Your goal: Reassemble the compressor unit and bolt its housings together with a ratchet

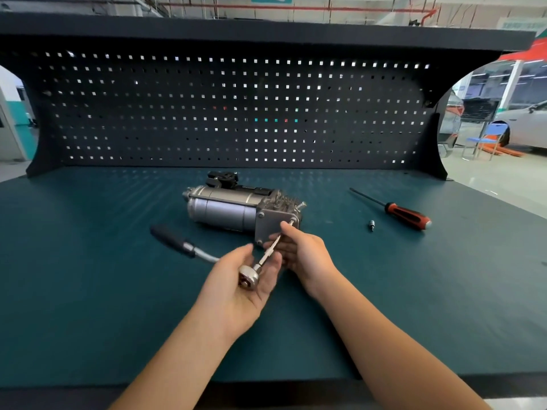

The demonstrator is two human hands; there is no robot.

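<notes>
The silver compressor unit [228, 207] lies on its side on the green bench top [88, 291], its flat end plate [273, 227] facing me with bolts at its corners. A ratchet with a long extension bar [273, 247] reaches up to the bolt at the plate's upper right corner. Its round head [249, 278] rests in my left hand [236, 288], whose fingers curl loosely round it. The black handle [171, 239] sticks out to the left. My right hand [302, 251] pinches the extension bar near the plate.
A screwdriver with an orange and black handle [407, 216] lies at the right of the bench. A small loose socket bit [371, 225] lies beside it. A black pegboard [236, 113] closes off the back.
</notes>
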